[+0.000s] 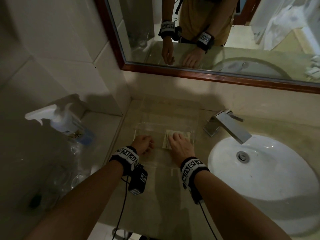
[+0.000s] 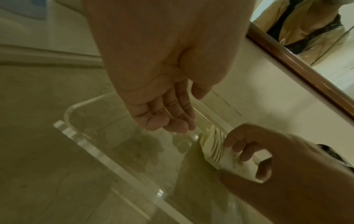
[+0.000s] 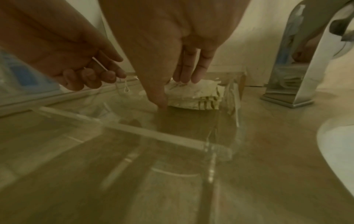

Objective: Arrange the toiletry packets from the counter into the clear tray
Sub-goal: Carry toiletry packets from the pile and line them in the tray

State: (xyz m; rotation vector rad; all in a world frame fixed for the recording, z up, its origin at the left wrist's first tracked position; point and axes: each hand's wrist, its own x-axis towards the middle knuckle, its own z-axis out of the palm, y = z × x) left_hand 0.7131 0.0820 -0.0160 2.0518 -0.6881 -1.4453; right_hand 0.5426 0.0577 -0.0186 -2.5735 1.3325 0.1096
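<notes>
Head view shows my right hand (image 1: 180,144) resting with straight fingers on the stack of toiletry packets (image 1: 168,142), which lies inside the clear tray (image 1: 147,125) at its right end, near the faucet (image 1: 226,124). My left hand (image 1: 142,144) hovers over the tray's left part, fingers loosely curled, holding nothing I can make out.

Two bare forearms reach forward side by side, each wrist wrapped in a black-and-white patterned band. The left hand (image 1: 142,143) hangs with fingers loosely curled, gripping nothing. The right hand (image 1: 181,145) is palm down — fingers (image 3: 188,71) extended, thumb pointing downward.
</notes>
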